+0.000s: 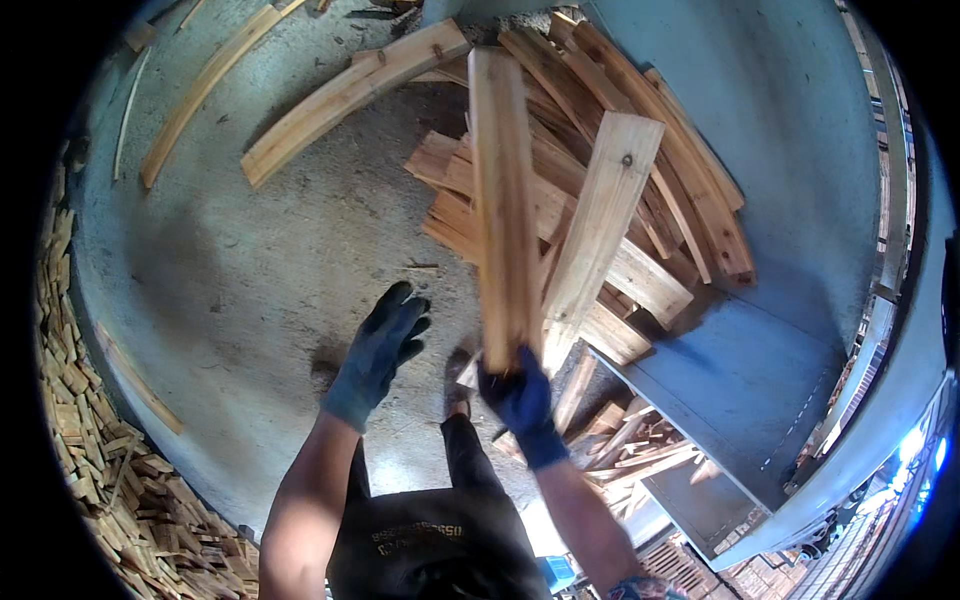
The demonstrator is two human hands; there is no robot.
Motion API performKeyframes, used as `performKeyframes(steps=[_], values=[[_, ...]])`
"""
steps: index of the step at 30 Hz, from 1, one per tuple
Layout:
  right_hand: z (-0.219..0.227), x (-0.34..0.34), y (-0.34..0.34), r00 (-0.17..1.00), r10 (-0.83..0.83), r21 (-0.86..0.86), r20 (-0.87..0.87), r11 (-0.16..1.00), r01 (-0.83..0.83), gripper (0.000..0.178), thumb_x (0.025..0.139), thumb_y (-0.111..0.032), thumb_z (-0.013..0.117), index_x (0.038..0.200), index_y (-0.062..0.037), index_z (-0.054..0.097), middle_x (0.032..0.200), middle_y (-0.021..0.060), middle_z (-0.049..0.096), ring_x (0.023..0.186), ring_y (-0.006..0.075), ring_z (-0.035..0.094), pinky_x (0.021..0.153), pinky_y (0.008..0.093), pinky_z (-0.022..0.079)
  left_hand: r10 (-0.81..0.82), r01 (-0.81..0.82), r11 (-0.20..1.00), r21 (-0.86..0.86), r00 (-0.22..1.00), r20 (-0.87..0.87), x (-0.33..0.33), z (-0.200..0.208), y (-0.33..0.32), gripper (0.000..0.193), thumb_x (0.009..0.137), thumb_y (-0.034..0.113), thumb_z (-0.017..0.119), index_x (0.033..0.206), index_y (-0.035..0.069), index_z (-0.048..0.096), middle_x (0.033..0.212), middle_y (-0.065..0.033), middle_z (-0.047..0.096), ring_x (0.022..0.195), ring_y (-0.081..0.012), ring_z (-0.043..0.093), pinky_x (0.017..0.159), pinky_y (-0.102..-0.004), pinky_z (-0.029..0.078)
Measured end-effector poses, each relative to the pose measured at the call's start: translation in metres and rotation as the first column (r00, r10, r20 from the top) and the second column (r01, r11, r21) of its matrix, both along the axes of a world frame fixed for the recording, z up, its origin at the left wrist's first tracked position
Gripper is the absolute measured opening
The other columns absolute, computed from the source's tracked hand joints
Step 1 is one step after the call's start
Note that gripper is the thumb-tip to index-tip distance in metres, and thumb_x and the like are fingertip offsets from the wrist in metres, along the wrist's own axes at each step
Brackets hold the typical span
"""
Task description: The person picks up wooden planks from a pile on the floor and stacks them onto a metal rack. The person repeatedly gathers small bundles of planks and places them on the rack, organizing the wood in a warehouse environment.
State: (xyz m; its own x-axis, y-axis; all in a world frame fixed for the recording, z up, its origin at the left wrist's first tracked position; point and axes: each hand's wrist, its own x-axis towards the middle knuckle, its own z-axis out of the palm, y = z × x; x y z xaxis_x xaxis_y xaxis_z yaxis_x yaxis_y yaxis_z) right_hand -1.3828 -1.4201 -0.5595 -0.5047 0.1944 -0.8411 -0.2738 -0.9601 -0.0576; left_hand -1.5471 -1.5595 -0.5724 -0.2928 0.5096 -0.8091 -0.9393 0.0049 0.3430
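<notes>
A long wooden board point(502, 180) is gripped at its near end by my right hand point(518, 398), which wears a dark blue glove. The board points away from me, its far part over a heap of planks. My left hand point(382, 335), in a dark grey-blue glove, is raised over the concrete floor with its fingers stretched out and nothing in it. Just right of the held board, a pale plank with a knot point(610, 205) slants across the heap. More planks point(690, 170) lie stacked at odd angles behind it.
A single plank point(350, 100) lies on the floor beyond my left hand, with a narrower curved-looking strip point(205, 95) farther left. Many small wood pieces point(110, 480) are piled along the left edge. At right stands a grey metal surface point(740, 370), with wood scraps point(640, 450) beside it.
</notes>
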Motion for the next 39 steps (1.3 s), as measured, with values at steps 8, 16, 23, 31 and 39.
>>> performKeyframes(steps=[8, 16, 23, 31, 39], values=[[0.006, 0.134, -0.051, 0.982, 0.189, -0.472, -0.010, 0.865, -0.171, 0.039, 0.087, -0.029, 0.060, 0.119, -0.0084, 0.051, 0.110, 0.0133, 0.057, 0.102, 0.0226, 0.056, 0.092, 0.0356, 0.045, -0.263, 0.252, 0.961, -0.111, 0.960, -0.098, 0.062, -0.016, 0.065, 0.038, 0.078, 0.025, 0.072, 0.106, 0.002, 0.060, 0.087, -0.0019, 0.062, 0.078, -0.0099, 0.057, 0.069, -0.0244, 0.046], [-0.029, 0.129, 0.084, 0.448, 0.325, 0.478, 0.833, -0.012, -0.878, 0.048, 0.087, -0.013, 0.060, 0.129, 0.0014, 0.042, 0.127, 0.0110, 0.050, 0.115, 0.0179, 0.048, 0.098, 0.0296, 0.039, -0.303, 0.311, 0.950, -0.019, 0.912, -0.276, 0.096, -0.080, 0.072, 0.060, 0.075, 0.016, 0.072, 0.127, 0.003, 0.045, 0.102, -0.0093, 0.061, 0.088, -0.0161, 0.057, 0.078, -0.0276, 0.047], [-0.088, 0.103, 0.076, 0.624, 0.358, 0.501, 0.695, 0.382, -0.777, 0.020, 0.082, -0.019, 0.067, 0.093, -0.0062, 0.057, 0.072, -0.0052, 0.051, 0.066, 0.0050, 0.046, 0.059, 0.0210, 0.037, -0.374, 0.374, 0.927, -0.022, 0.919, -0.126, 0.109, -0.138, 0.065, 0.045, 0.076, 0.024, 0.073, 0.110, -0.002, 0.058, 0.092, -0.0052, 0.063, 0.081, -0.0116, 0.057, 0.073, -0.0258, 0.047], [-0.085, 0.157, 0.070, 0.393, 0.565, 0.171, 0.725, 0.406, -0.898, 0.061, 0.083, -0.017, 0.067, 0.134, -0.0055, 0.036, 0.116, 0.0071, 0.055, 0.096, 0.0157, 0.058, 0.076, 0.0339, 0.053, -0.351, 0.345, 0.933, -0.106, 0.936, -0.040, 0.135, -0.149, 0.060, 0.052, 0.075, 0.041, 0.072, 0.104, -0.001, 0.061, 0.088, -0.0049, 0.062, 0.080, -0.0112, 0.054, 0.071, -0.0276, 0.044], [-0.068, 0.116, 0.093, 0.575, 0.604, 0.242, 0.552, 0.544, -0.804, 0.040, 0.078, -0.026, 0.070, 0.106, -0.0010, 0.057, 0.085, 0.0020, 0.062, 0.076, 0.0106, 0.057, 0.068, 0.0236, 0.047, -0.366, 0.372, 0.920, 0.121, 0.928, -0.067, 0.140, -0.104, 0.057, 0.043, 0.078, 0.025, 0.072, 0.110, -0.001, 0.057, 0.096, -0.0054, 0.063, 0.091, -0.0133, 0.058, 0.079, -0.0288, 0.048]])
